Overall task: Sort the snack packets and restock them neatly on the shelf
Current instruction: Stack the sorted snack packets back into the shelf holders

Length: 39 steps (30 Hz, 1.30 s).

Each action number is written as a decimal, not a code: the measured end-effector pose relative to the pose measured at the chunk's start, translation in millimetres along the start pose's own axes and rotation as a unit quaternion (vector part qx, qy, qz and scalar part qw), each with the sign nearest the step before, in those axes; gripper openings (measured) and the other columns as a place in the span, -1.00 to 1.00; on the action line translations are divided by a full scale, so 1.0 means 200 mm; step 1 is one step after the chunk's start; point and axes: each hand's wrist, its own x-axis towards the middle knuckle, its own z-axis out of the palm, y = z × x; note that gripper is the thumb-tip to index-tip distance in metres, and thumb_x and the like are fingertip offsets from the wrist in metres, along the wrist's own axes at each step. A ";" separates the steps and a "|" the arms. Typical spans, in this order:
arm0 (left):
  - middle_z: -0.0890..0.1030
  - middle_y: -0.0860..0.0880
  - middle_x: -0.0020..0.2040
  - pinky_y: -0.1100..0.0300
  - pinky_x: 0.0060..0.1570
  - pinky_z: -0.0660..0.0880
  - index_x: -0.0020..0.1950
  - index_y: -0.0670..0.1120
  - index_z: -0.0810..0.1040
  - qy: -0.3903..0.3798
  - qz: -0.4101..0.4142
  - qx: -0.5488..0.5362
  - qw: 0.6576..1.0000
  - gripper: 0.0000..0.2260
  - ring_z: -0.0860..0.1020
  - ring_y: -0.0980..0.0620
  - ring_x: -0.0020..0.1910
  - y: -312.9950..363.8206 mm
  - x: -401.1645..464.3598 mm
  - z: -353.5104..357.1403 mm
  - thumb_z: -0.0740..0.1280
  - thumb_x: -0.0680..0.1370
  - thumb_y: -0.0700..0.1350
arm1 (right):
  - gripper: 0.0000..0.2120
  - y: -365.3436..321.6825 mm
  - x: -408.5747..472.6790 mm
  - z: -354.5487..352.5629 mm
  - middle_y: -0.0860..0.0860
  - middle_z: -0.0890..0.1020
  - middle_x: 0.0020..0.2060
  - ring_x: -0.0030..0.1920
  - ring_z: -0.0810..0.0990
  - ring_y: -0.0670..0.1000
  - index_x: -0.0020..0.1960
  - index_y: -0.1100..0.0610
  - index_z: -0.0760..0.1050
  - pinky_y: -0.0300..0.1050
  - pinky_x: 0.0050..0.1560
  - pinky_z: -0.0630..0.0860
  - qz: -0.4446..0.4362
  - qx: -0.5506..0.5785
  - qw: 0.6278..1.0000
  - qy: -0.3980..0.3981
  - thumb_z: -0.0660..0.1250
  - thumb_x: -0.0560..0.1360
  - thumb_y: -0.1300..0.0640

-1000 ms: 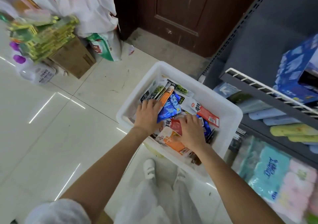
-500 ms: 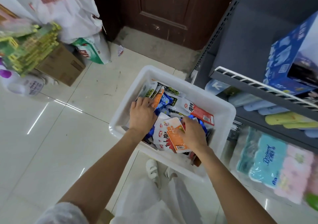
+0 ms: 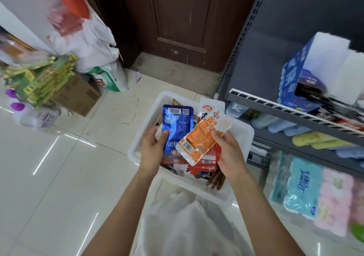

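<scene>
Snack packets, two of them up in my hands over the white tub (image 3: 241, 131) on the tiled floor (image 3: 59, 177). From the head camera: my left hand (image 3: 152, 153) grips a blue packet (image 3: 178, 126) upright by its lower left edge, thumb curled across the printed face, barcode at the top. My right hand (image 3: 229, 157) pinches an orange packet (image 3: 201, 139), thumb pressed on its upper right side, and it sits tilted, its lower corner lapping over the blue one. Behind it, a white packet with a red logo (image 3: 208, 108) sticks up; I cannot tell what holds it. Below, the tub holds a jumble of red, white and dark packets (image 3: 199, 169). Just right of the tub stands the grey shelf (image 3: 295, 116) with its white rail, a blue carton (image 3: 295, 78) on top and pastel packs beneath. Tissue bundles (image 3: 307, 188) sit lower right. Far left, a cardboard box (image 3: 78, 96) near stacked green packs (image 3: 43, 78).
</scene>
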 end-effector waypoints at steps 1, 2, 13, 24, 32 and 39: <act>0.68 -0.10 -0.06 0.03 -0.20 0.62 0.03 -0.11 0.47 -0.013 0.002 -0.002 1.000 -0.91 0.68 -0.06 -0.15 0.01 -0.02 0.01 0.27 0.60 -0.10 | -0.72 0.00 -0.01 0.02 0.04 0.67 0.04 0.01 0.67 0.05 0.23 0.07 0.49 0.05 0.04 0.58 -0.005 -0.010 1.000 -0.008 0.33 0.52 0.09; 0.68 -0.05 -0.10 0.07 -0.25 0.61 -0.03 -0.10 0.45 -0.030 -0.001 -0.014 0.999 -0.95 0.67 -0.04 -0.17 0.03 -0.05 0.02 0.28 0.59 -0.13 | -0.71 0.00 -0.02 0.04 0.02 0.67 0.05 0.02 0.66 0.04 0.23 0.06 0.49 0.09 0.10 0.56 -0.013 -0.029 0.999 -0.010 0.33 0.52 0.07; 0.67 -0.03 0.06 0.06 0.01 0.55 0.24 -0.05 0.48 -0.233 -0.090 -0.110 0.962 -0.61 0.64 -0.04 0.03 0.06 -0.23 0.03 0.43 0.43 -0.13 | -0.77 0.01 -0.26 -0.03 -0.02 0.61 0.13 0.13 0.58 -0.03 0.21 0.04 0.46 -0.08 0.11 0.54 -0.138 -0.200 0.970 -0.013 0.28 0.56 0.10; 0.69 -0.07 -0.09 0.12 -0.21 0.54 0.06 -0.07 0.58 -0.107 -0.109 -0.038 0.988 -0.71 0.66 -0.03 -0.13 -0.04 -0.47 0.26 0.31 0.52 0.11 | -0.83 0.01 -0.47 -0.23 -0.19 0.55 -0.01 -0.06 0.54 -0.25 0.12 -0.03 0.48 -0.42 -0.10 0.49 -0.206 -0.341 0.917 -0.005 0.31 0.54 0.09; 0.66 -0.01 -0.22 0.15 -0.21 0.53 -0.07 -0.04 0.51 -0.054 -0.031 0.018 0.998 -0.85 0.64 0.04 -0.22 0.01 -0.58 0.62 0.31 0.54 0.04 | -0.82 -0.18 -0.46 -0.78 -0.09 0.63 -0.07 -0.07 0.62 -0.10 0.13 0.00 0.41 -0.07 -0.05 0.55 -0.207 -0.066 0.963 0.162 0.27 0.56 0.21; 0.65 0.16 -0.29 0.29 -0.27 0.53 -0.17 0.07 0.54 -0.071 0.062 0.095 0.991 -0.91 0.63 0.21 -0.32 0.01 -0.78 1.29 0.34 0.54 -0.01 | -0.63 -0.46 -0.45 -1.46 0.03 0.58 0.10 0.04 0.59 -0.03 0.29 -0.06 0.35 0.07 0.12 0.53 -0.245 -0.103 0.947 0.181 0.24 0.56 0.26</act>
